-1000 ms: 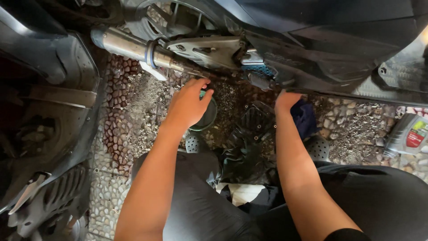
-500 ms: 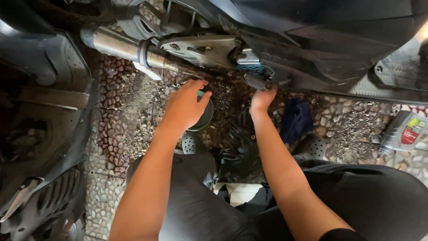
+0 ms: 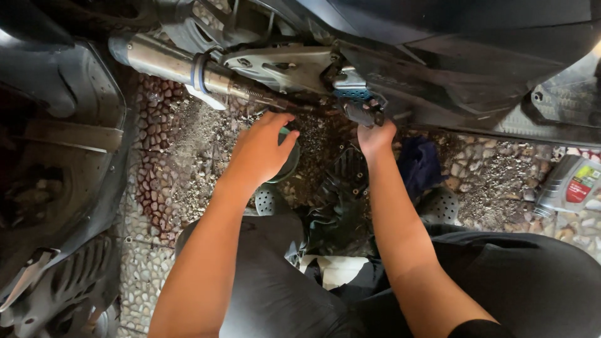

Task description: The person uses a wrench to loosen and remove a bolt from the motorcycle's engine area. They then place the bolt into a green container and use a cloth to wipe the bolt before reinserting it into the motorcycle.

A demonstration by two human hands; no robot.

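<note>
From the head camera, the left hand [image 3: 260,150] rests on a dark green round container [image 3: 287,164] standing on the pebbled floor [image 3: 181,163] under the scooter's exhaust pipe [image 3: 181,62], fingers loosely spread over its rim. The right hand [image 3: 375,136] reaches up to the black footpeg [image 3: 363,112], fingers seemingly curled around it, though mostly hidden. A grey oil bottle [image 3: 571,186] lies well apart, at right.

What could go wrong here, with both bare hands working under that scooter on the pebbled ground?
The left hand rests on a round dark green container set on loose grit, so it might tip or slide. The right hand reaches up to a black footpeg under the scooter's body; knuckles could scrape the metal there. The silver exhaust pipe runs close above; if hot, it could burn.
</note>
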